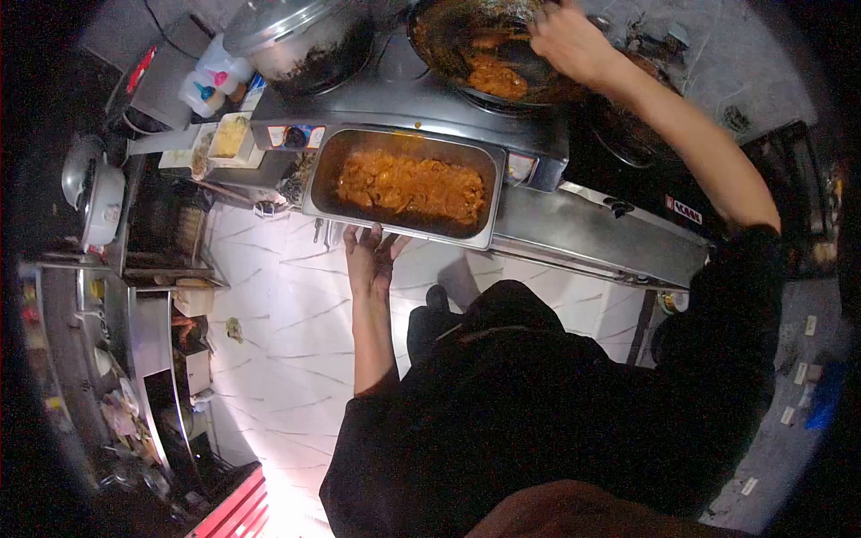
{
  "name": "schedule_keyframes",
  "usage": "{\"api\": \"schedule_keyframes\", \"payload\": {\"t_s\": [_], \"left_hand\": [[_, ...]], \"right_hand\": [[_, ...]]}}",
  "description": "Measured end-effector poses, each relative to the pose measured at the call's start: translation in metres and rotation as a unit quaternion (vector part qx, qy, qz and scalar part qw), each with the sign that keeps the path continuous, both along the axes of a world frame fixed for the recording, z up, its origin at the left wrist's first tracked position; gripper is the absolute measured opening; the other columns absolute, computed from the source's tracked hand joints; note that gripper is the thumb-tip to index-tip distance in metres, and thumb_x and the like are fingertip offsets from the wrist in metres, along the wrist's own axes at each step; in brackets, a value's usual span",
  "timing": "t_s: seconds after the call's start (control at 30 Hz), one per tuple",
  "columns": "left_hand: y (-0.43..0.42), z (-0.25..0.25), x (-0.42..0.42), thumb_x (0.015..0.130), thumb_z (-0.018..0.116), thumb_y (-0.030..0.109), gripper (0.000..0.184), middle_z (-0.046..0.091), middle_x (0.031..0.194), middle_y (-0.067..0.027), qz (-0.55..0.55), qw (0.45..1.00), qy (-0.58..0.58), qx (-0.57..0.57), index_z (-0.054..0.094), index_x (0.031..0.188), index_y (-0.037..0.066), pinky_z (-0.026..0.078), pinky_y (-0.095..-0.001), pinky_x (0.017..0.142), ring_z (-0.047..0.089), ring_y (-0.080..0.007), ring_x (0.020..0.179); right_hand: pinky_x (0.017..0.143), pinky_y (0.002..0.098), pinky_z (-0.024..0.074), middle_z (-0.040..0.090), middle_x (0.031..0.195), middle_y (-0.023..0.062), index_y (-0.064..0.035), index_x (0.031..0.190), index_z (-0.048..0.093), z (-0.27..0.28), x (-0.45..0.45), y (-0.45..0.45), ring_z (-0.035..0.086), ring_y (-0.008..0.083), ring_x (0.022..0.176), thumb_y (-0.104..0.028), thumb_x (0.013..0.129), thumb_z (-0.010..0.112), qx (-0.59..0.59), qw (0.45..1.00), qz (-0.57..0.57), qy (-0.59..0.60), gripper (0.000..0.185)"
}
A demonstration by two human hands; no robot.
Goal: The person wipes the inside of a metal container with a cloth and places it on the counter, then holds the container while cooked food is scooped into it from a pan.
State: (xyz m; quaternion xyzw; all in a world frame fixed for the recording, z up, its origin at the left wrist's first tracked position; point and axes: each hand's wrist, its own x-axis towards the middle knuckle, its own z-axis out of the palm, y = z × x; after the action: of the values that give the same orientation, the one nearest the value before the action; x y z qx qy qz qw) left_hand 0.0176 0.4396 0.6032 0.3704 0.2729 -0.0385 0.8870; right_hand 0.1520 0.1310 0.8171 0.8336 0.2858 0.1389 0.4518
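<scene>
A rectangular metal pan (495,235) with orange-brown saucy food (413,184) in it sits at the front edge of the stove. My left hand (372,254) is under the pan's near side, its fingers apart and touching the rim from below. Farther up, my right hand (567,40) reaches over a dark wok (435,54), its fingers closed; what they hold is too hidden to name. A clump of the same orange food (498,79) lies inside the wok, left of and below my right hand.
A large lidded pot (305,67) stands left of the wok. Squeeze bottles (211,90) and a small container of yellow food (231,139) are at the upper left. A white pot (105,202) is at the far left. Black burners (628,134) lie under my right forearm.
</scene>
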Motion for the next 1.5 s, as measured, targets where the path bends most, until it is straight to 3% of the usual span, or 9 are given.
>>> {"api": "schedule_keyframes", "payload": {"t_s": [0.1,0.47,0.57,0.93,1.17,1.23,1.33,1.4,1.5], "left_hand": [[0.002,0.003,0.001,0.081,0.033,-0.01,0.043,0.035,0.109,-0.0147,-0.017,0.999,-0.023,-0.028,0.026,0.116,0.014,0.046,-0.0608,0.081,0.044,-0.0375,0.101],[0.005,-0.003,0.004,0.081,0.032,-0.009,0.04,0.04,0.095,-0.011,-0.023,0.999,0.006,-0.023,0.03,0.113,0.015,0.047,-0.0597,0.08,0.046,-0.0306,0.09],[0.004,-0.001,0.003,0.081,0.032,-0.009,0.041,0.04,0.096,-0.0109,-0.014,0.999,0.013,-0.029,0.029,0.114,0.015,0.047,-0.0595,0.08,0.045,-0.0323,0.091],[0.001,0.0,0.003,0.085,0.033,-0.001,0.036,0.041,0.097,-0.01,-0.012,1.0,0.025,-0.014,0.03,0.117,0.014,0.049,-0.057,0.08,0.048,-0.0344,0.094],[-0.005,0.008,0.002,0.086,0.032,0.002,0.027,0.042,0.095,-0.0106,0.001,1.0,0.016,-0.003,0.033,0.111,0.012,0.049,-0.0565,0.08,0.048,-0.0366,0.093],[-0.004,0.006,0.003,0.086,0.032,0.003,0.026,0.044,0.093,-0.0104,0.011,1.0,0.023,-0.002,0.033,0.111,0.012,0.049,-0.0562,0.08,0.049,-0.0371,0.093],[0.0,-0.002,0.003,0.088,0.033,0.006,0.025,0.045,0.09,-0.0097,0.009,0.999,0.008,-0.036,0.033,0.112,0.011,0.049,-0.0562,0.079,0.05,-0.0381,0.093],[-0.004,0.003,0.002,0.088,0.033,0.007,0.024,0.046,0.088,-0.0092,0.014,1.0,0.008,-0.022,0.033,0.112,0.011,0.049,-0.0558,0.078,0.05,-0.0391,0.094],[0.002,-0.008,0.001,0.09,0.039,0.017,0.016,0.053,0.089,-0.0088,0.0,1.0,-0.004,-0.014,0.037,0.105,0.015,0.048,-0.0577,0.08,0.044,-0.0445,0.103]], "right_hand": [[0.052,0.038,0.0428,0.061,0.068,0.0091,-0.011,0.065,0.064,0.036,-0.026,-0.004,0.06,0.0231,0.063,-0.018,0.071,0.052,0.044,0.997,-0.057,0.035,0.015],[0.055,0.0348,0.0446,0.064,0.078,0.0047,-0.0143,0.079,0.065,0.012,0.01,-0.017,0.062,0.0209,0.071,-0.02,0.077,0.051,-0.121,0.973,0.064,-0.187,0.016],[0.061,0.0378,0.0482,0.06,0.073,0.0112,-0.0092,0.083,0.063,-0.01,-0.006,-0.029,0.061,0.0238,0.075,-0.017,0.075,0.051,0.003,0.998,0.031,-0.058,0.016],[0.055,0.0409,0.0431,0.063,0.075,0.011,-0.0053,0.076,0.066,0.091,0.019,-0.143,0.06,0.0266,0.068,-0.021,0.069,0.054,0.041,0.899,-0.428,0.083,0.021],[0.072,0.0463,0.0417,0.061,0.097,0.021,-0.0028,0.092,0.065,0.098,0.072,-0.2,0.057,0.0322,0.085,-0.036,0.078,0.054,0.144,0.861,-0.469,0.131,0.038],[0.057,0.0364,0.044,0.06,0.072,0.011,-0.0065,0.094,0.065,0.09,0.108,-0.174,0.056,0.0218,0.062,-0.022,0.078,0.053,0.193,0.742,-0.626,0.144,0.025],[0.043,0.0283,0.04,0.056,0.056,0.0033,-0.008,0.101,0.064,0.05,0.105,-0.214,0.048,0.0127,0.045,-0.014,0.079,0.054,0.145,0.908,-0.249,0.304,0.025],[0.041,0.0263,0.0362,0.052,0.054,0.0008,-0.0079,0.108,0.061,0.005,0.112,-0.219,0.042,0.0097,0.044,-0.014,0.081,0.055,0.346,0.782,-0.341,0.39,0.029],[0.053,0.0275,0.0385,0.051,0.057,-0.0009,-0.012,0.109,0.061,-0.041,0.106,-0.186,0.044,0.0084,0.052,-0.012,0.08,0.058,0.434,0.762,-0.248,0.412,0.029]]}}
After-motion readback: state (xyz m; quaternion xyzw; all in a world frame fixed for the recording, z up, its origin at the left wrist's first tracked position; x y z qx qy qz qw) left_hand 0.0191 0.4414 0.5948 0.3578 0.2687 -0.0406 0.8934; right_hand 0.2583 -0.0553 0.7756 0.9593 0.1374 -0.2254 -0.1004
